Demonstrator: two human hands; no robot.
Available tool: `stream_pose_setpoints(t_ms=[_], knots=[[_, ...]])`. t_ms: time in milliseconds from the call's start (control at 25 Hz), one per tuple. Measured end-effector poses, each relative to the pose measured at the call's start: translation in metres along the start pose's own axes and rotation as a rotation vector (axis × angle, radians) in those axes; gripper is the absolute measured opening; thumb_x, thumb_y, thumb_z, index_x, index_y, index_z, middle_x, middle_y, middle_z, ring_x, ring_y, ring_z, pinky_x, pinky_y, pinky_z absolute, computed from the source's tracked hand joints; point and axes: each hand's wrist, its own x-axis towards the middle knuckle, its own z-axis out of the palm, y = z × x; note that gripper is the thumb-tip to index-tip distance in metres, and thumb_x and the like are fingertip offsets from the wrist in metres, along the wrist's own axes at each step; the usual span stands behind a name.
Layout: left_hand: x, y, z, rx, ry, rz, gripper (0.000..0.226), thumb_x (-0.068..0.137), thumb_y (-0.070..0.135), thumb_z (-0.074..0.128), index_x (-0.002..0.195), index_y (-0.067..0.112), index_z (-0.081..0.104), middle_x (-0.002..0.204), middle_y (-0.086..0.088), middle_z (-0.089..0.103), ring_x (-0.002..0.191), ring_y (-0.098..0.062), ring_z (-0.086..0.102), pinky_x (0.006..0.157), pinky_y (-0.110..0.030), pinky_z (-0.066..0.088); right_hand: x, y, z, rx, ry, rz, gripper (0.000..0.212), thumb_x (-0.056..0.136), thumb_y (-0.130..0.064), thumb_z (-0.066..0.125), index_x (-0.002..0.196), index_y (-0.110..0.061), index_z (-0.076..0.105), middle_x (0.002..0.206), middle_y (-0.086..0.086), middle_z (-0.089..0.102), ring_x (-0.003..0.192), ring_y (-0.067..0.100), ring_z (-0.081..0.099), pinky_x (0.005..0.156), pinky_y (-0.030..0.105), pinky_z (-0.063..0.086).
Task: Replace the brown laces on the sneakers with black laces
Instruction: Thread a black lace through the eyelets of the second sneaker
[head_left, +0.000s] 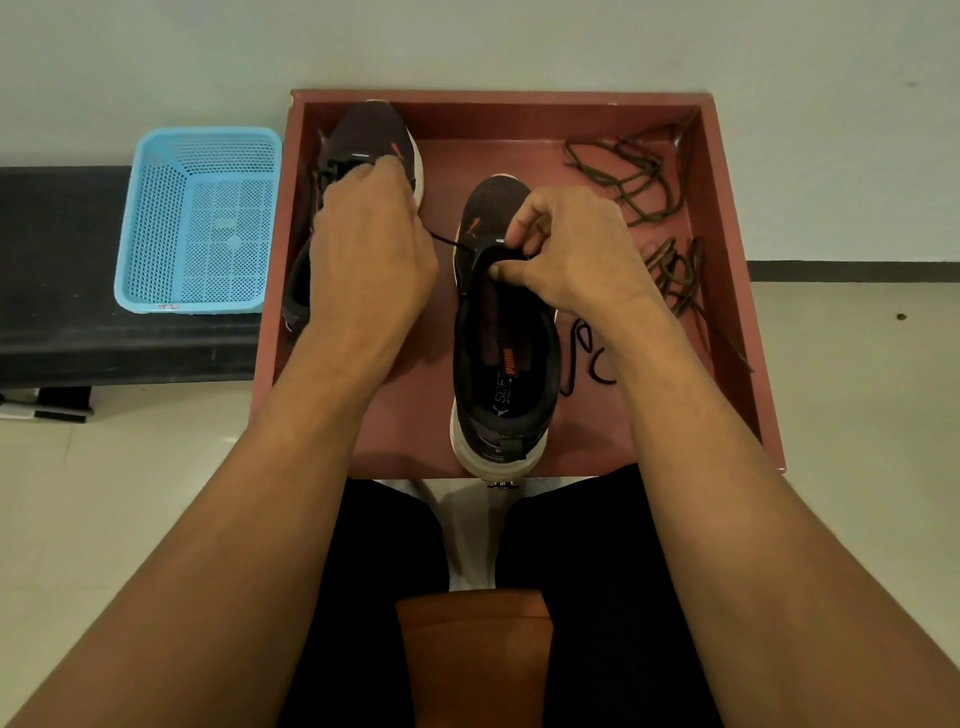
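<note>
Two dark sneakers stand in a red-brown tray (727, 291). The nearer sneaker (506, 364) stands in the middle, heel toward me. My right hand (566, 249) pinches its tongue and the black lace at the eyelets. My left hand (371, 244) grips the other stretch of the black lace (447, 240), pulled taut to the left, and hides much of the far sneaker (374, 135). More black lace (587, 353) lies loose to the right of the near sneaker. Brown laces (639, 176) lie in a tangle at the tray's right side.
A light blue perforated basket (200, 223) sits on a dark bench (57, 270) left of the tray. The tray stands on a pale tiled floor by a white wall. My knees, in dark trousers, are below the tray.
</note>
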Motion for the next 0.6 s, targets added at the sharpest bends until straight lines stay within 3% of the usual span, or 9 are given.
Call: stream_pose_setpoints(t_ms=[160,280,440,600], knots=[[0.0,0.011,0.005,0.011,-0.111,0.196,0.032,0.091,0.01,0.066,0.122,0.014,0.072,0.124,-0.007,0.07,0.12,-0.03,0.057,0.104,-0.039,0.047,0.0,-0.002,0.0,0.019,0.0,-0.003,0.029,0.075,-0.034,0.094,0.091,-0.029,0.07,0.09,-0.011,0.07,0.086,0.008,0.068,0.082,0.033,0.061],[-0.001,0.01,0.012,-0.06,-0.209,0.161,0.027,0.093,0.016,0.07,0.117,0.023,0.078,0.107,-0.003,0.078,0.103,-0.026,0.071,0.095,-0.045,0.057,-0.001,0.001,-0.007,0.014,0.004,0.022,0.03,0.074,-0.036,0.094,0.091,-0.027,0.072,0.09,-0.011,0.069,0.086,0.007,0.067,0.079,0.029,0.06],[-0.001,0.01,0.011,-0.117,-0.195,0.078,0.014,0.091,0.018,0.075,0.102,0.023,0.082,0.094,-0.002,0.078,0.092,-0.024,0.073,0.089,-0.043,0.06,-0.008,0.005,-0.02,0.028,-0.071,0.114,0.035,0.07,-0.042,0.096,0.086,-0.024,0.07,0.085,-0.008,0.071,0.08,0.009,0.068,0.072,0.028,0.056],[0.0,0.004,0.005,-0.023,-0.158,0.052,0.015,0.089,0.016,0.068,0.094,0.021,0.082,0.089,-0.005,0.076,0.087,-0.027,0.071,0.083,-0.045,0.061,-0.014,0.004,-0.025,0.041,-0.166,0.18,0.025,0.078,-0.031,0.09,0.086,-0.021,0.069,0.067,-0.002,0.075,0.059,0.009,0.072,0.058,0.027,0.056]])
